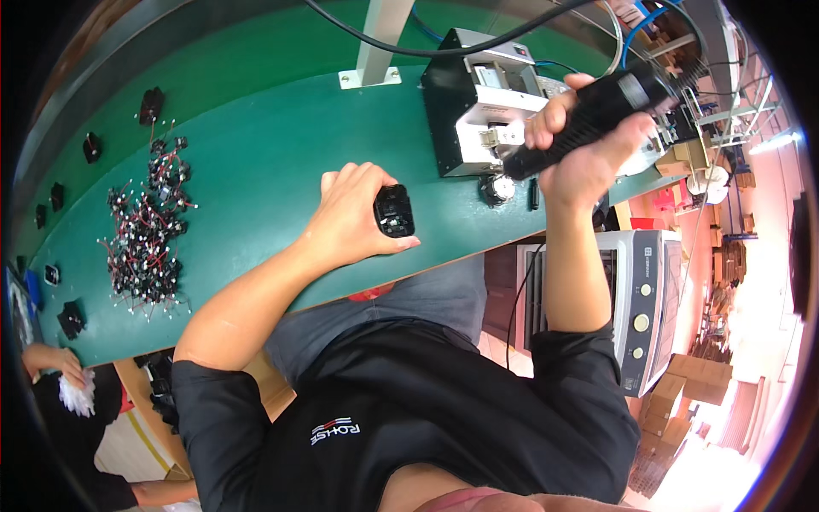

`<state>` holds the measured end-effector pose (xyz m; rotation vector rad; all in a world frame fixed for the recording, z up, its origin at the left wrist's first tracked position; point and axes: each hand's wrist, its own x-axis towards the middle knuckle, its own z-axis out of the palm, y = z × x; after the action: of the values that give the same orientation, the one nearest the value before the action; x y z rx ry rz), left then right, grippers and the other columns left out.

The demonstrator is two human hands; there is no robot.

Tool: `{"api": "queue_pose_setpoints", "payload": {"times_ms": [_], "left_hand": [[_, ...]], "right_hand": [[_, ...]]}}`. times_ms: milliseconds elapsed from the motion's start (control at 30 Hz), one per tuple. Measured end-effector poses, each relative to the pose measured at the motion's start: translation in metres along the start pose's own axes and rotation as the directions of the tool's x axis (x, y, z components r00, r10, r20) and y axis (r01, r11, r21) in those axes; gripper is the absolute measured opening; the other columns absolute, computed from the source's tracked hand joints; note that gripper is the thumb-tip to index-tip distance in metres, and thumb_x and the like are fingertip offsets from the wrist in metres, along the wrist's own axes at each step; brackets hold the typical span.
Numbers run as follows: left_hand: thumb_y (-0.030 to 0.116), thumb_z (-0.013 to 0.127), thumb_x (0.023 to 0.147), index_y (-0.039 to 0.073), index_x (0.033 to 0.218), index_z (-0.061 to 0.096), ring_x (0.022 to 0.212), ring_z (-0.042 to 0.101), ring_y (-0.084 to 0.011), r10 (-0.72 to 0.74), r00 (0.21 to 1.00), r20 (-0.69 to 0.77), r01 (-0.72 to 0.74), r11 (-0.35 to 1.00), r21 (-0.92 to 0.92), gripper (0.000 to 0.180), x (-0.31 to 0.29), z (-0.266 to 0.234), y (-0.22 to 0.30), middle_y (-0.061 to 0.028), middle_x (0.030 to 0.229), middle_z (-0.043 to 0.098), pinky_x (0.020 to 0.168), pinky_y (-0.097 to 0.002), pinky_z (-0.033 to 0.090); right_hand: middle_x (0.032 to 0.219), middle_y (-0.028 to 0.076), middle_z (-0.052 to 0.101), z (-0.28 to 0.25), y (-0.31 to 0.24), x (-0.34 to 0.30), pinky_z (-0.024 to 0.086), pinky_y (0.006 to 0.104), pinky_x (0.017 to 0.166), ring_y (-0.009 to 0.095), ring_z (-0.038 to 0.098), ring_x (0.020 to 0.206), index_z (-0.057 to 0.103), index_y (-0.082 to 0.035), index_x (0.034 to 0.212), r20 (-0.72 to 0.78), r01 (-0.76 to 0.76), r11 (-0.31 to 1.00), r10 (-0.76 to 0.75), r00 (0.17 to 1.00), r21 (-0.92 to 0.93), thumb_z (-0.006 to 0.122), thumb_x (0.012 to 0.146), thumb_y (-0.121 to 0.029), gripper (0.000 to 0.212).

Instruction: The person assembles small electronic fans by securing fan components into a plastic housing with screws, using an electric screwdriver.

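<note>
Green desk [281, 154] spreads across my feed, and just short of twelve o'clock from its centre I have the small black housing [394, 212], its open face showing parts inside. My left hand [354, 212] curls around it, fingers at the far edge and thumb at the near edge, parted only by the housing's width. Toward two o'clock, my right hand [589, 162] has its fingers wrapped around a black cylindrical tool [589, 124], raised above the desk. Behind it, at one o'clock, I see a silver-and-black machine [486, 107]. At nine o'clock lies a heap of small wired parts [149, 247].
</note>
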<state>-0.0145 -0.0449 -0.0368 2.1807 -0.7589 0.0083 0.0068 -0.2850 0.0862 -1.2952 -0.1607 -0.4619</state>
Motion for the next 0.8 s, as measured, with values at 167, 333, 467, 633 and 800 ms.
{"api": "queue_pose_setpoints", "payload": {"times_ms": [167, 333, 467, 633, 800], "left_hand": [[0.042, 0.092, 0.056, 0.005, 0.106, 0.055, 0.099, 0.052, -0.0284, 0.042, 0.999, -0.024, -0.042, 0.999, -0.003, 0.072, 0.002, 0.003, -0.001, -0.0078, 0.1, 0.056, 0.093, -0.0409, 0.034], [0.041, 0.092, 0.055, 0.006, 0.105, 0.056, 0.1, 0.053, -0.0287, 0.032, 0.999, -0.021, -0.033, 0.999, -0.021, 0.071, 0.002, 0.0, 0.0, -0.008, 0.099, 0.058, 0.092, -0.0416, 0.033], [0.041, 0.092, 0.055, 0.006, 0.105, 0.056, 0.101, 0.052, -0.0285, 0.028, 0.999, -0.027, -0.029, 0.999, -0.026, 0.071, 0.0, 0.001, -0.001, -0.0079, 0.099, 0.058, 0.092, -0.0415, 0.033], [0.042, 0.092, 0.055, 0.005, 0.105, 0.056, 0.102, 0.053, -0.0278, 0.03, 0.999, -0.026, -0.031, 0.999, -0.019, 0.072, 0.001, 0.003, 0.0, -0.0081, 0.1, 0.058, 0.092, -0.0414, 0.033], [0.042, 0.093, 0.055, 0.007, 0.107, 0.055, 0.1, 0.053, -0.0279, 0.028, 0.999, -0.021, -0.028, 0.999, -0.016, 0.073, 0.001, 0.002, 0.0, -0.0072, 0.1, 0.057, 0.091, -0.04, 0.034]], "right_hand": [[0.067, 0.007, 0.054, 0.038, 0.007, -0.047, 0.047, 0.0332, 0.05, 0.018, 0.052, 0.052, 0.054, 0.0, 0.115, 0.239, -0.089, 0.944, 0.011, 0.971, 0.318, 0.028, 0.078, -0.093, 0.103], [0.06, 0.009, 0.056, 0.059, 0.022, -0.057, 0.044, 0.0256, 0.044, 0.015, 0.054, 0.047, 0.057, 0.005, 0.108, 0.212, -0.121, 0.969, 0.075, 0.974, 0.215, 0.038, 0.072, -0.095, 0.108], [0.059, 0.009, 0.056, 0.061, 0.027, -0.061, 0.043, 0.0254, 0.045, 0.014, 0.053, 0.047, 0.057, 0.006, 0.108, 0.203, -0.104, 0.984, 0.073, 0.976, 0.145, 0.04, 0.074, -0.093, 0.106], [0.062, 0.009, 0.057, 0.058, 0.033, -0.061, 0.043, 0.0252, 0.048, 0.014, 0.053, 0.049, 0.055, 0.005, 0.111, 0.219, -0.119, 0.98, 0.083, 0.972, 0.158, 0.04, 0.075, -0.092, 0.105], [0.066, 0.008, 0.057, 0.057, 0.029, -0.065, 0.044, 0.0246, 0.05, 0.013, 0.053, 0.052, 0.052, 0.004, 0.112, 0.249, -0.155, 0.984, 0.128, 0.96, 0.09, 0.042, 0.072, -0.094, 0.107]]}}
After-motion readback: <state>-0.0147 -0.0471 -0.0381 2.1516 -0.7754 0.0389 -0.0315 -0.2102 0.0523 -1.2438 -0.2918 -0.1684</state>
